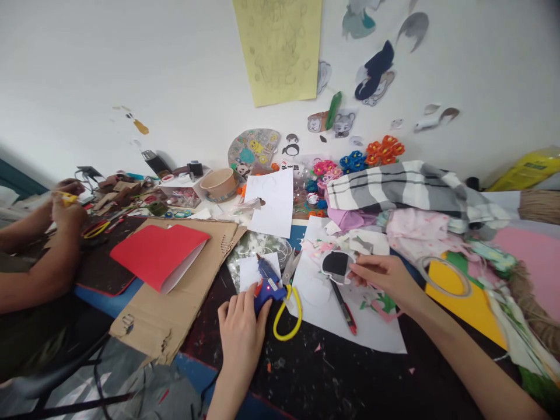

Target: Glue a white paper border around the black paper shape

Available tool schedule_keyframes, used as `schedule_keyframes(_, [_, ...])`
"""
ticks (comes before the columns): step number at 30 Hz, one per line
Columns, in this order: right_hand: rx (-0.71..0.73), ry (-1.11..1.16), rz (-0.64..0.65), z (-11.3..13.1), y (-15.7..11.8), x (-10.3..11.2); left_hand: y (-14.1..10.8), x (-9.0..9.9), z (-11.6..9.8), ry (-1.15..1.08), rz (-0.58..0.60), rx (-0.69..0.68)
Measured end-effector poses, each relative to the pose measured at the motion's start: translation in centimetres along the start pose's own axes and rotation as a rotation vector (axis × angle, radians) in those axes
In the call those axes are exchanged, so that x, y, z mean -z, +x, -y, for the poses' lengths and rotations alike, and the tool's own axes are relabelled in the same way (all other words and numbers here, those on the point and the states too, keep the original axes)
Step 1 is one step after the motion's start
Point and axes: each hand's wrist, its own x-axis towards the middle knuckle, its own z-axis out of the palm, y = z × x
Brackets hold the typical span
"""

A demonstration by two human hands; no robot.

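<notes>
My left hand [240, 329] is closed round the handle of a blue hot glue gun [272, 286], which lies on a small piece of white paper with its nozzle pointing away from me. Between thumb and fingers, my right hand [385, 279] pinches a small paper cutout [336, 265], black and grey with a white edge, above a sheet of white paper [315, 303]. Scissors [287, 315] with yellow handles lie touching or just right of the glue gun. On the white sheet, below the cutout, rests a black and red pen [343, 308].
Left of me, red folded card [160, 256] lies on a brown cardboard sheet [192, 309]. A co-worker's hands [67, 204] hold something yellow at the far left. Fabric [402, 189], a tape roll [444, 277] and yellow paper [464, 300] lie on the right.
</notes>
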Motion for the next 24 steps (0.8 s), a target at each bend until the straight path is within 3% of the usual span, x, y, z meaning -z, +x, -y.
schedule_keyframes(6, [0.098,-0.049,0.030,-0.1,0.0,0.2,3.5,0.3,3.3,-0.047,0.050,0.259])
schedule_keyframes(10, [0.334,-0.134,0.090,2.3,-1.2,-1.9,7.0,-0.8,6.1,-0.136,0.177,0.258])
schedule_keyframes(13, [0.429,-0.237,0.358,4.9,-3.1,-5.7,8.7,-1.4,7.4,-0.198,0.261,0.272])
schedule_keyframes(16, [0.567,-0.363,0.481,6.5,-4.9,-10.6,9.7,-1.6,8.1,-0.241,0.323,0.281])
schedule_keyframes(20, [0.817,-0.674,0.497,5.7,-6.0,-17.7,10.8,-1.2,8.3,-0.294,0.367,0.240])
schedule_keyframes(24, [0.722,-0.905,0.364,3.2,-5.9,-23.2,11.7,-0.6,8.0,-0.329,0.373,0.187])
